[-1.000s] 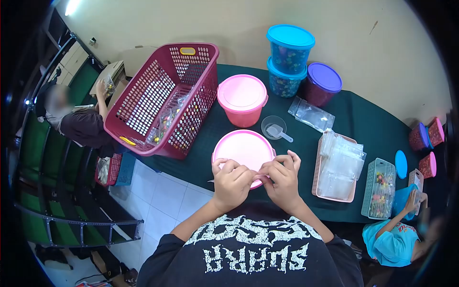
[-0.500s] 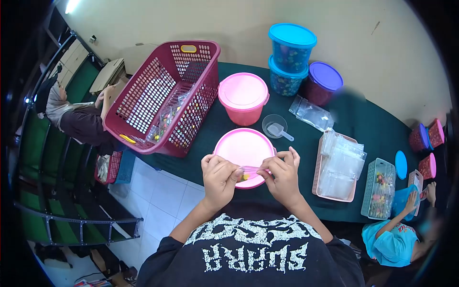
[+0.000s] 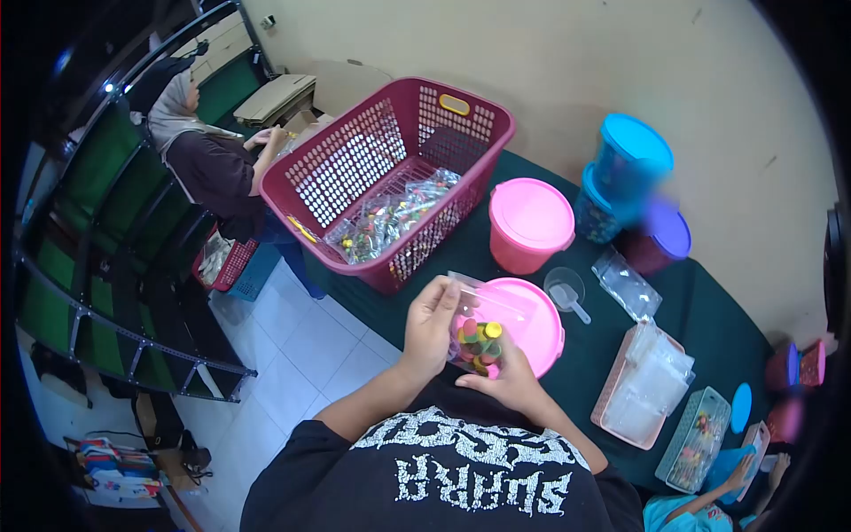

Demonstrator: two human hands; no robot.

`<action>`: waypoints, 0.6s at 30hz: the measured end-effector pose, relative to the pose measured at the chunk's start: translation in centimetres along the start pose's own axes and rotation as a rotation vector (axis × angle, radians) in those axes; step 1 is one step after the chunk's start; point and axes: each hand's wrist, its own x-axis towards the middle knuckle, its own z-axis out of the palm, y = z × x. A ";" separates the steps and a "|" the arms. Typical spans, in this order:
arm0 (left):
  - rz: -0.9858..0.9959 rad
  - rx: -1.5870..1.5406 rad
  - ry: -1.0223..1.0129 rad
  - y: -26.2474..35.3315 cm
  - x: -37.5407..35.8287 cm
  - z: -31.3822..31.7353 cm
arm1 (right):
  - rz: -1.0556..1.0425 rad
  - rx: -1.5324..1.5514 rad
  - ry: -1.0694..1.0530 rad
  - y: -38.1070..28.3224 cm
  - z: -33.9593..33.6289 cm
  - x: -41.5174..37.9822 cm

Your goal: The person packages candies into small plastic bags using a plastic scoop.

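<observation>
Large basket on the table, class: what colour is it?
The basket is maroon, showing best in the head view.

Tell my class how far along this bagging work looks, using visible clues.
Seemingly done: filled bags lie in the maroon basket. In hand: a clear bag of colorful pieces, between the left hand and right hand; whether it is sealed is unclear. Probably left: flat clear bags in the pink tray, though how many are needed can't be told.
</observation>
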 end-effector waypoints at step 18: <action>-0.238 0.222 -0.455 10.4 12.3 -17.9 | 0.229 0.657 0.223 -2.8 7.5 17.7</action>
